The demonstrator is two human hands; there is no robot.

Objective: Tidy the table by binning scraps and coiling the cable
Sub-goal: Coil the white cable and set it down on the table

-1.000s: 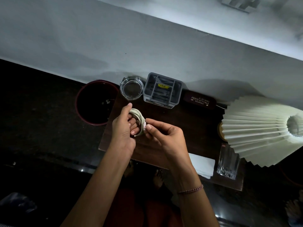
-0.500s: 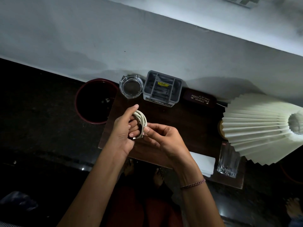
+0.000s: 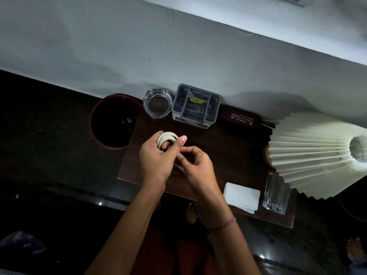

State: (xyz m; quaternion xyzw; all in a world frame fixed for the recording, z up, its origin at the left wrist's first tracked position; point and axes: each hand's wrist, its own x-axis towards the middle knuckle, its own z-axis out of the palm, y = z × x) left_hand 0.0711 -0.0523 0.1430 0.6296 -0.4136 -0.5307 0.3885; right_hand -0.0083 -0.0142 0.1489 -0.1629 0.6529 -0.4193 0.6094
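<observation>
A white cable is wound into a small coil around the fingers of my left hand, whose thumb presses against the loops. My right hand sits right beside it, fingers curled and touching the coil's lower side; the cable end is hidden between the hands. Both hands hover over the dark wooden table. A dark red round bin stands on the floor just left of the table, with a few pale scraps inside.
Along the table's back edge stand a glass ashtray, a grey organiser and a dark spectacle case. A pleated lampshade fills the right side. White tissues and a drinking glass sit at the front right.
My left hand has turned so its back faces up, with the coil now showing above the fingers. My right hand has closed in under it.
</observation>
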